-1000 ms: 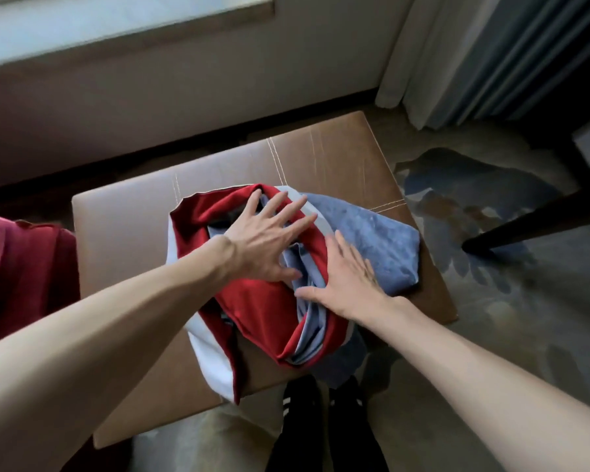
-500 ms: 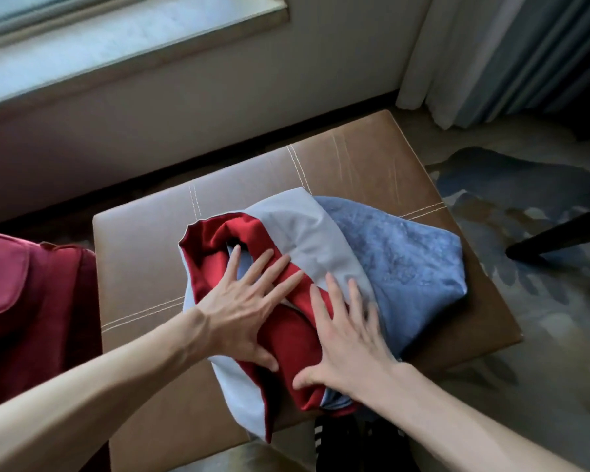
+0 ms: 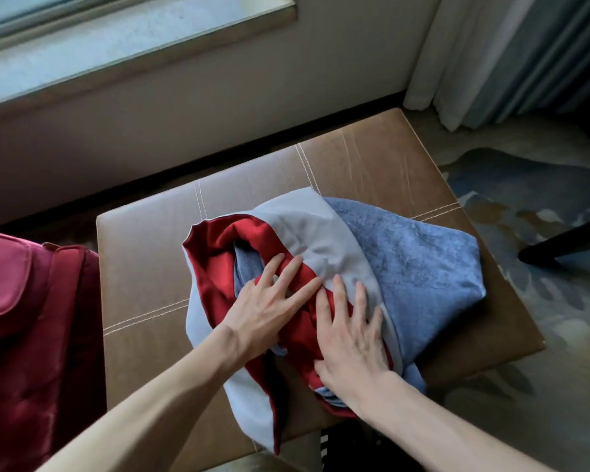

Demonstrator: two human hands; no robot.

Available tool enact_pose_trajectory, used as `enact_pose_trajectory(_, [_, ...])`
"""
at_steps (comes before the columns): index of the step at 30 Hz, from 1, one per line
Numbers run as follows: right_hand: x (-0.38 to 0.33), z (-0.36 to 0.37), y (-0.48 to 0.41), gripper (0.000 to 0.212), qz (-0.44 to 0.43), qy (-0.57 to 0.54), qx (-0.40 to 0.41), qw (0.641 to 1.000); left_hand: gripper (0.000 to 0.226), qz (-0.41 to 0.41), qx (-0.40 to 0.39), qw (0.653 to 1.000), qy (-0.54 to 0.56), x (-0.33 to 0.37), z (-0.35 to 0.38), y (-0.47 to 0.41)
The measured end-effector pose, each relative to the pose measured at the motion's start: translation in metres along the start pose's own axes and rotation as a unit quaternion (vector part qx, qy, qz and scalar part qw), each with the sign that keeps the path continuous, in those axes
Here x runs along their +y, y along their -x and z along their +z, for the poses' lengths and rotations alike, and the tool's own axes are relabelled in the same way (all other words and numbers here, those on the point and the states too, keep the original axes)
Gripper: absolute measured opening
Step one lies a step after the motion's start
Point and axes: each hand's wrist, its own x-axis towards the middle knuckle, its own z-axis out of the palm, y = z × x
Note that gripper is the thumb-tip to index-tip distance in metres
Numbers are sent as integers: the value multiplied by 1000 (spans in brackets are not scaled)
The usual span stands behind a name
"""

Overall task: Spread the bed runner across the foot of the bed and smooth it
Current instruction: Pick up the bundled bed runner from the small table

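step: picking up the runner [image 3: 406, 253]. My read: work the fingers under the heap from both sides and lift it whole so no tail drags. No bed in view.
room: sill [image 3: 116, 46] and curtain [image 3: 491, 63] far beyond the fingertips; rug [image 3: 542, 301] right of them, red chair [image 3: 31, 318] left.
stool [image 3: 150, 267]: brown stitched leather, flat, under everything.
runner: crumpled red/grey/blue, directly under both palms.
left hand [image 3: 266, 308]: flat, fingers splayed, pressing the red fold.
right hand [image 3: 351, 338]: just beside it, fingers apart, pressing too.
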Motion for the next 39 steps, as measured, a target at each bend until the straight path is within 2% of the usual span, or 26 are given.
enact_pose_trajectory(2, [-1,-3,-1,97,2,-1,3,1000,71,-7,12,1000,10,2,-1,-1])
enact_pose_trajectory(6, [2,-9,-1,80,17,-6,44,999,63,-10,33,999,20,7,-6,-2])
enact_pose_trajectory(12, [8,-19,2,80,-12,-52,83,995,43,1,61,998,13,14,-24,2])
enact_pose_trajectory(14, [11,-30,5,82,-24,-50,102,993,45,3,61,998,15,17,-37,4])
enact_pose_trajectory(16, [16,-45,6,81,-38,-44,124,991,58,-5,53,998,22,20,-53,5])
enact_pose_trajectory(18, [19,-65,6,76,-52,-36,147,987,60,-25,60,998,19,20,-73,5])
enact_pose_trajectory(22, [14,-116,6,71,-81,-19,179,980,50,-57,97,994,4,10,-117,11])
enact_pose_trajectory(25, [2,-155,9,66,-108,-13,200,974,54,-80,107,991,-6,-3,-152,24])
enact_pose_trajectory(29, [-22,-211,15,62,-144,3,219,965,49,-103,149,983,-11,-25,-207,46])
enact_pose_trajectory(34, [-58,-284,28,54,-187,21,259,947,27,-162,198,967,-13,-45,-275,83])
enact_pose_trajectory(39, [-90,-348,55,44,-244,43,278,928,27,-230,220,947,-53,-43,-341,134])
